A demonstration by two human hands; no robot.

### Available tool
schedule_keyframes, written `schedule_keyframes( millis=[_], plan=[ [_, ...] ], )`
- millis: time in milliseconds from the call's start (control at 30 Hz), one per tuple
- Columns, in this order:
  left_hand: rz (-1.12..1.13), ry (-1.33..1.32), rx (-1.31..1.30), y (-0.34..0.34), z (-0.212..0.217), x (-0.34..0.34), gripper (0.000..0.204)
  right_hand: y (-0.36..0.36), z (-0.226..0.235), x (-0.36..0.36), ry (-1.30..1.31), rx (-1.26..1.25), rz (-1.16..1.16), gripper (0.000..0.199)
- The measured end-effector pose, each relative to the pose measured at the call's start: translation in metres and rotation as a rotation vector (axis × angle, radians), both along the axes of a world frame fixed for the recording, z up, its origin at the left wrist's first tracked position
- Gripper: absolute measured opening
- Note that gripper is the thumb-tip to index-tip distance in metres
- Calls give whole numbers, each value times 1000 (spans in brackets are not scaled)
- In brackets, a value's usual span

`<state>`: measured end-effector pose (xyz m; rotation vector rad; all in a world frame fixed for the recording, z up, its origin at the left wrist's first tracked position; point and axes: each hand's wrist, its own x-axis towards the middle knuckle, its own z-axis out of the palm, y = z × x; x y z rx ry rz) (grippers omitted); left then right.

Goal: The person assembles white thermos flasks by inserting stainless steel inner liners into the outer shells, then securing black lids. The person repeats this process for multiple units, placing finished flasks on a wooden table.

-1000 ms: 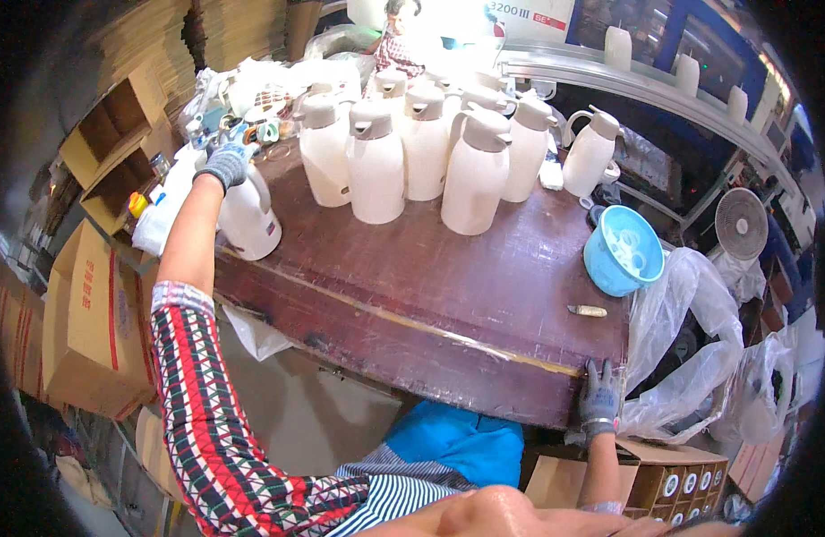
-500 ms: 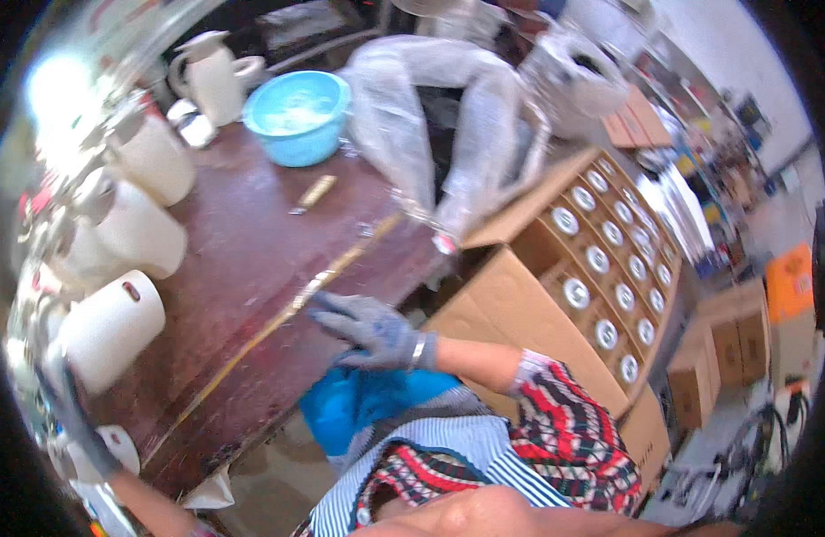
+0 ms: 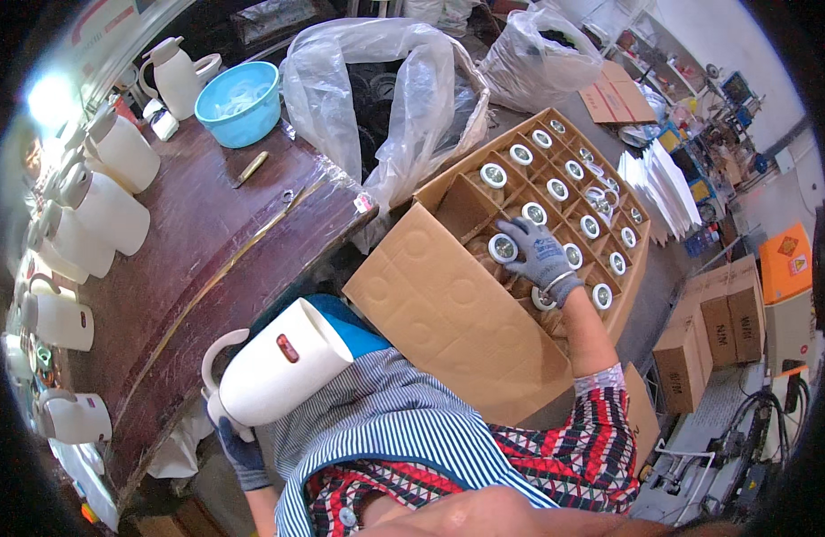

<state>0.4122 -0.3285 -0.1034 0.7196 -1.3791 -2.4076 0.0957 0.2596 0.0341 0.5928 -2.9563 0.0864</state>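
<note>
My left hand point(image 3: 243, 455), in a grey glove, is closed on a white vacuum jug point(image 3: 273, 367) with a curved handle and a small dark red label. The jug is tilted over my lap, its wide open end toward the upper right. My gloved right hand point(image 3: 547, 257) reaches into a divided cardboard carton point(image 3: 448, 309). Its fingers and thumb are closed around the white-rimmed round neck of a vacuum flask liner point(image 3: 502, 248). Several similar liners stand in the other compartments, their bodies mostly hidden by the dividers.
A dark red table point(image 3: 188, 242) holds a row of white jugs point(image 3: 108, 210), a light blue basin point(image 3: 242, 125) and a knife-like tool point(image 3: 251, 168). Behind the carton stands a plastic-lined container point(image 3: 314, 80). Closed cartons point(image 3: 699, 345) are at the right.
My left hand has brought a white jug from the table to my lap. My right hand has moved right, from the table edge into the carton and onto a flask liner.
</note>
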Motion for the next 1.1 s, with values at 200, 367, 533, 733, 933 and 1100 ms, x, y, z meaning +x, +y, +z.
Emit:
schedule_keyframes(
  millis=[200,367,533,733,933,1100],
  plan=[
    [293,-175,-1084,-9,80,-54,65,10,-6,-23,-245,98,182,69],
    [-426,426,-1330,157,189,-207,94,-5,172,-38,-227,8,297,57],
    [-493,965,-788,282,242,-298,136,-107,306,-27,4,-169,655,81],
    [-405,642,-259,232,218,-277,124,-128,222,-18,-131,-1230,774,111],
    [-107,504,31,175,174,-208,113,-209,31,83,-842,-1973,308,115],
    [-21,439,-818,103,150,-154,95,-213,-40,86,-1057,-1897,151,91]
  ],
)
